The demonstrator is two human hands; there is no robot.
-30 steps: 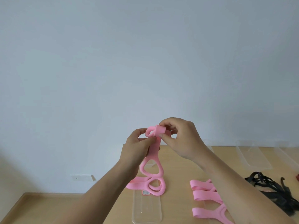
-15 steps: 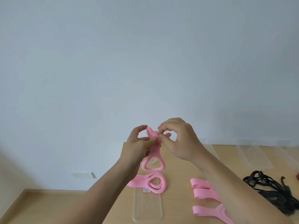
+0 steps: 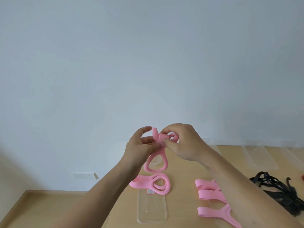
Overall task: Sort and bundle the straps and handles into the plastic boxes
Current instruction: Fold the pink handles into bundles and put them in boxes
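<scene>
Both hands hold one pink strap with a loop handle (image 3: 156, 163) up in front of the wall. My right hand (image 3: 181, 142) pinches the strap's folded top end. My left hand (image 3: 139, 147) grips the strap just below the fold, index finger raised. The handle loop hangs down between my wrists. A second pink strap with handle (image 3: 153, 184) lies coiled on the far end of a clear plastic box (image 3: 152, 209) on the wooden table. More pink straps (image 3: 209, 191) lie to the right, partly behind my right forearm.
A tangle of black straps (image 3: 279, 190) lies at the right edge. Clear plastic boxes (image 3: 259, 155) stand along the back right of the wooden table (image 3: 184, 170). Left of the table are the floor and a wall socket (image 3: 83, 176).
The strap's top end has been folded over further and rolled toward the right hand. The hanging loop has risen clear of the coiled strap below.
</scene>
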